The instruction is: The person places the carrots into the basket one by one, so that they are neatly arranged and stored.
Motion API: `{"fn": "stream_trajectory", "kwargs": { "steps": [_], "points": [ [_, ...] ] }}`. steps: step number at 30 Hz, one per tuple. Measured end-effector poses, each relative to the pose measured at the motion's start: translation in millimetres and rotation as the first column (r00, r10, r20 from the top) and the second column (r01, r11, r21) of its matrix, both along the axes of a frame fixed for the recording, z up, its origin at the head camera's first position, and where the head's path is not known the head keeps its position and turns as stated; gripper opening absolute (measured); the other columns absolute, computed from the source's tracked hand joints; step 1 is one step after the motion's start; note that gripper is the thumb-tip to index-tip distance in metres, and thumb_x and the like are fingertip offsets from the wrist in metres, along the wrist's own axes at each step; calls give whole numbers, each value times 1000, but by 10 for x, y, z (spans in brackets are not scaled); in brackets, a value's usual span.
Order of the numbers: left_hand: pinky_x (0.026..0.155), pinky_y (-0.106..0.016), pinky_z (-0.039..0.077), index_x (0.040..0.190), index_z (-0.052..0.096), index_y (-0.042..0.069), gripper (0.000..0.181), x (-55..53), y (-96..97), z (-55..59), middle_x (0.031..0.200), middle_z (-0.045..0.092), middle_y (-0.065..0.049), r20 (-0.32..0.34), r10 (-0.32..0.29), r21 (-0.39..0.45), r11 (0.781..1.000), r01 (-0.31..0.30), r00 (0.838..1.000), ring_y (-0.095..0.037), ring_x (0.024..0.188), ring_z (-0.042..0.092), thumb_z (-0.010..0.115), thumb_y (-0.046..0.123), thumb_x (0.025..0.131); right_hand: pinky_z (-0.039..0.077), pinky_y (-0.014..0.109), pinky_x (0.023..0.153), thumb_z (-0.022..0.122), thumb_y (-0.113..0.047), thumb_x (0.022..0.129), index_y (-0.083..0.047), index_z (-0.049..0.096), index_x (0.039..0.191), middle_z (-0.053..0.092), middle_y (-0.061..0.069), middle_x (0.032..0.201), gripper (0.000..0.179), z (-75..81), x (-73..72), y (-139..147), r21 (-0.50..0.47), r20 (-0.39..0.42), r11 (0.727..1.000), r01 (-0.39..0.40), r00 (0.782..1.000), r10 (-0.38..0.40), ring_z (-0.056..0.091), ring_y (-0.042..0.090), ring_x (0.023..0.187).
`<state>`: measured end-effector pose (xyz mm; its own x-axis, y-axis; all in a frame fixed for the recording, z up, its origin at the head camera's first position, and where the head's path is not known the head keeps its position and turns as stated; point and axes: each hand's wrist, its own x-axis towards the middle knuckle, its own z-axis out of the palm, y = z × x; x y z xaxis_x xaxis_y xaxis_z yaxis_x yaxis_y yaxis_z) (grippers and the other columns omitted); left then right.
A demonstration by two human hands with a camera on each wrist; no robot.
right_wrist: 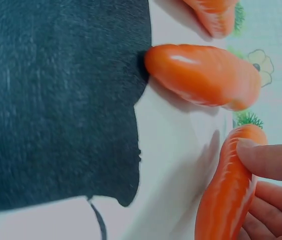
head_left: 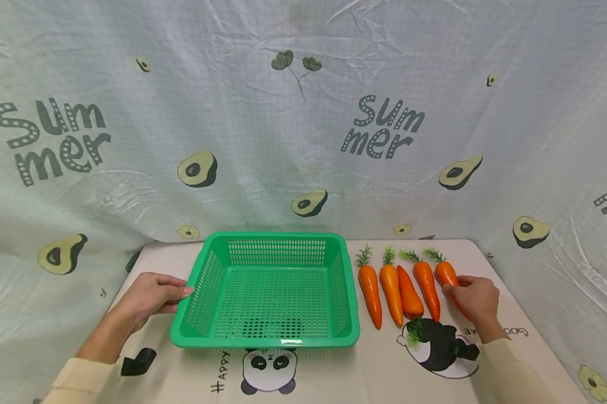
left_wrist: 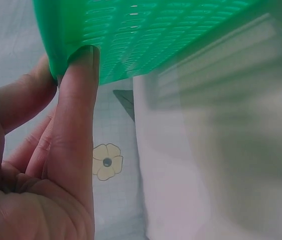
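My left hand (head_left: 151, 294) grips the left rim of a green plastic basket (head_left: 265, 341). In the left wrist view, thumb and fingers (left_wrist: 75, 120) pinch the basket's edge (left_wrist: 58, 35) from both sides. The basket is bare inside, with slotted walls. To its right lie several orange carrots with green tops, side by side. My right hand (head_left: 477, 297) holds the rightmost carrot (head_left: 446, 274), thumb on its near side in the right wrist view, where the held carrot (right_wrist: 226, 190) is tilted. Beside it lies another carrot (right_wrist: 203, 75); one shorter carrot (head_left: 409, 294) points the opposite way.
A white table cover (head_left: 384, 376) carries a printed panda (head_left: 269, 370) and a dark printed figure (head_left: 434, 348). Behind the table hangs a pale curtain (head_left: 263, 140) with avocado and lettering prints. A dark print (head_left: 138, 362) lies near my left forearm.
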<state>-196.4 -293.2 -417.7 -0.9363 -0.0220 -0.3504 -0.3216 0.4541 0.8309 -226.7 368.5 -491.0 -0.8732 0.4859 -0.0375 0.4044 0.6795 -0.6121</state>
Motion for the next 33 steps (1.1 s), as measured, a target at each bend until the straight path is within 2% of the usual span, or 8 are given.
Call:
{"fn": "stream_trajectory", "kwargs": {
  "steps": [8, 15, 22, 33],
  "points": [
    [71, -27, 64, 130, 59, -18, 50, 7, 4, 7, 92, 75, 1, -1, 0, 0, 1000, 0, 1000, -6, 79, 70, 74, 16, 97, 55, 59, 102, 73, -17, 97, 16, 59, 134, 58, 40, 136, 52, 72, 2, 35, -9, -2, 1000, -7, 1000, 7, 54, 52, 118],
    [71, -27, 63, 132, 58, -18, 51, 8, 6, 12, 93, 75, 1, 0, -4, -1, 1000, 4, 1000, -6, 80, 70, 73, 17, 98, 57, 56, 101, 72, -14, 97, 14, 61, 134, 59, 38, 136, 48, 105, -3, 24, 0, -20, 1000, -16, 1000, 16, 56, 51, 116],
    [71, -26, 63, 131, 58, -18, 51, 21, 5, 9, 93, 75, 1, -3, -6, 1, 1000, 6, 1000, -6, 79, 70, 73, 17, 98, 61, 53, 94, 73, -14, 96, 14, 61, 133, 61, 37, 134, 48, 134, -10, -5, 11, -30, 999, -46, 998, 46, 59, 50, 112],
    [69, -27, 63, 129, 60, -17, 49, 8, 4, 18, 89, 74, 2, 6, 4, 3, 1000, -4, 1000, -6, 77, 69, 75, 16, 97, 61, 46, 81, 75, -15, 95, 14, 64, 130, 64, 38, 129, 47, 219, -41, -23, 27, -46, 995, -99, 994, 101, 60, 48, 106]
  ]
}}
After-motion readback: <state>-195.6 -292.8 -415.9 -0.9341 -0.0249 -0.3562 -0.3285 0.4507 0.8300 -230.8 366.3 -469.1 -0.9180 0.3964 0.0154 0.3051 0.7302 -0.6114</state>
